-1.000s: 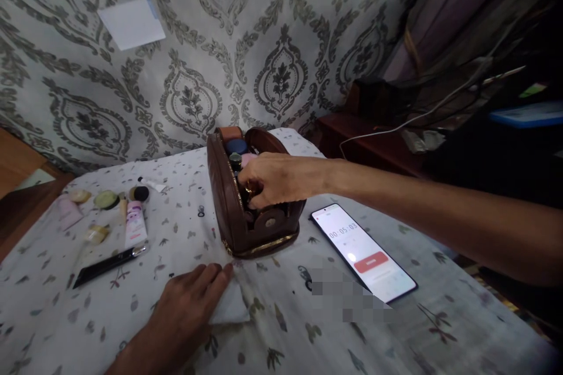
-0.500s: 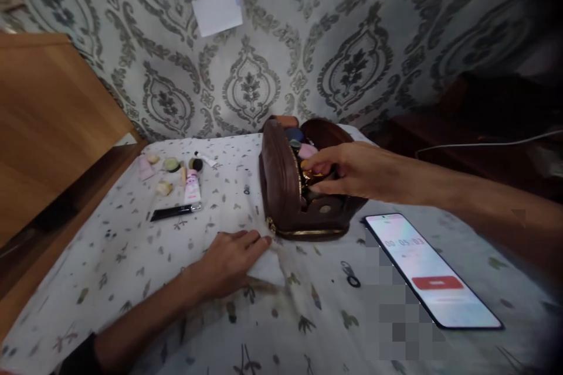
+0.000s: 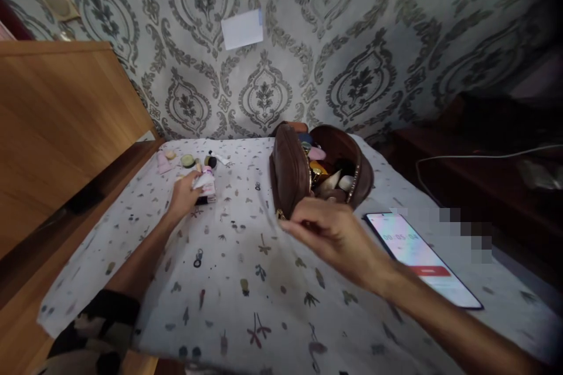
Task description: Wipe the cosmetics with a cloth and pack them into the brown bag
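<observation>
At the left, my left hand (image 3: 185,193) is among small cosmetics, its fingers closed on a small white item (image 3: 204,185) with pinkish marks that partly overlaps a pink-and-white tube (image 3: 208,172). A black, slim item (image 3: 204,200) shows just below. My right hand (image 3: 328,231) is in front of the brown leather bag (image 3: 290,173), thumb and fingers pinched near its gold zipper end (image 3: 281,215). Whatever is between those fingers is hidden. The bag is unzipped, showing a pink item (image 3: 316,153), something yellow (image 3: 319,169) and other small things inside.
A lit phone (image 3: 422,258) with a running timer lies right of the bag. Small jars, including a green one (image 3: 187,160), and a white tube (image 3: 220,157) are at the back left. A wooden panel (image 3: 65,135) borders the left, a patterned wall (image 3: 264,91) the back.
My left hand has moved from the sheet before the bag leftward to the cosmetics. My right hand has come out of the bag to its front edge. The view has shifted slightly.
</observation>
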The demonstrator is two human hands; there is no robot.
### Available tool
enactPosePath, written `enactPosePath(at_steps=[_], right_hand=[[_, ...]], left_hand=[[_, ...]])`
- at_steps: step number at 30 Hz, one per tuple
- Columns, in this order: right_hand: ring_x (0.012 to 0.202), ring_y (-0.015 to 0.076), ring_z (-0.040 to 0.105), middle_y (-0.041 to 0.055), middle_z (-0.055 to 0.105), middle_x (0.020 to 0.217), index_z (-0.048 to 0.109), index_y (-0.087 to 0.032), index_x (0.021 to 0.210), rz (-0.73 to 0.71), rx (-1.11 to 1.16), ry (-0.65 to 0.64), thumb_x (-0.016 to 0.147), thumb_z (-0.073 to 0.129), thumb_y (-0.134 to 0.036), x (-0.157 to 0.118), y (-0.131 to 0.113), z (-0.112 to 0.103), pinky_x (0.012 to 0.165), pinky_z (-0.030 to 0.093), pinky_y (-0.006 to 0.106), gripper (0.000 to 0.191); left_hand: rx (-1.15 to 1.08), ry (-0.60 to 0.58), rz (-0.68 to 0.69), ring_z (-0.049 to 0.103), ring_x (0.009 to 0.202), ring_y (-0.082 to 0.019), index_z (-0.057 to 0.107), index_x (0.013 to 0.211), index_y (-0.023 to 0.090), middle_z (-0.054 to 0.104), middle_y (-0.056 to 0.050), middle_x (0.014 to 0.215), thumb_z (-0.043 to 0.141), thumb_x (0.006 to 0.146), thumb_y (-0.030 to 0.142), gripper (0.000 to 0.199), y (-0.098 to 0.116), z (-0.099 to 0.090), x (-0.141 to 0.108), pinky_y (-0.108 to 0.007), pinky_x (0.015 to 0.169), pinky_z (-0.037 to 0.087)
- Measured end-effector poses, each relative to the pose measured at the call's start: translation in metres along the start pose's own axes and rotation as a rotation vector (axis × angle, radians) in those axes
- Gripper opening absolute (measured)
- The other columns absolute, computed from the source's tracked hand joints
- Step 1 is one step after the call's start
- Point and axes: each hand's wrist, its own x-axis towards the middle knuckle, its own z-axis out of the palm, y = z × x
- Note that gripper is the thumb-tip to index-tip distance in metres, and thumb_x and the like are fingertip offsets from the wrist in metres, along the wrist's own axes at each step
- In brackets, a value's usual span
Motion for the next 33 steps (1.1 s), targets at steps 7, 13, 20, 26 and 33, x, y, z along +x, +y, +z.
enactPosePath(at_steps=[7,13,20,26,33], right_hand=[[0.051,0.0083,0.040,-0.0039,0.047,0.051,0.052,-0.017,0.056,0.329,0.396,-0.227,0.089,0.059,-0.039,-0.004,0.017,0.090,0.052,0.029,0.023,0.040],[0.051,0.0094,0.044,0.0003,0.058,0.057,0.057,-0.018,0.057,0.571,0.780,-0.087,0.080,0.065,-0.060,-0.001,0.033,0.129,0.050,0.032,0.023,0.048],[0.047,0.0079,0.034,-0.0050,0.044,0.048,0.056,-0.018,0.059,0.557,0.744,-0.073,0.079,0.063,-0.064,-0.014,0.039,0.133,0.047,0.024,0.023,0.051],[0.051,0.0079,0.034,-0.0035,0.048,0.053,0.055,-0.016,0.058,0.493,0.682,-0.107,0.081,0.063,-0.062,-0.017,0.035,0.133,0.050,0.025,0.023,0.051],[0.052,0.0085,0.035,-0.0031,0.050,0.055,0.055,-0.017,0.060,0.489,0.676,-0.123,0.084,0.062,-0.056,-0.019,0.036,0.132,0.050,0.026,0.023,0.047]], left_hand=[[0.029,0.035,-0.200,0.070,0.083,-0.023,0.065,0.109,0.013,0.073,-0.007,0.087,0.047,0.083,0.026,0.034,-0.031,0.001,0.042,-0.028,0.070,0.050],[0.213,-0.031,-0.187,0.066,0.103,-0.029,0.067,0.107,0.017,0.073,-0.012,0.101,0.058,0.082,0.029,0.029,-0.019,0.015,0.061,-0.033,0.084,0.047],[0.370,-0.143,-0.211,0.063,0.113,-0.037,0.062,0.116,0.019,0.069,-0.019,0.119,0.056,0.086,0.051,0.045,-0.009,0.028,0.052,-0.041,0.085,0.048],[0.434,-0.247,-0.194,0.065,0.111,-0.039,0.064,0.116,0.016,0.070,-0.024,0.118,0.039,0.093,0.055,0.052,-0.016,0.027,0.059,-0.045,0.086,0.048],[0.437,-0.249,-0.123,0.063,0.117,-0.034,0.061,0.124,0.016,0.068,-0.021,0.126,0.037,0.095,0.049,0.050,-0.022,0.012,0.058,-0.039,0.092,0.047]])
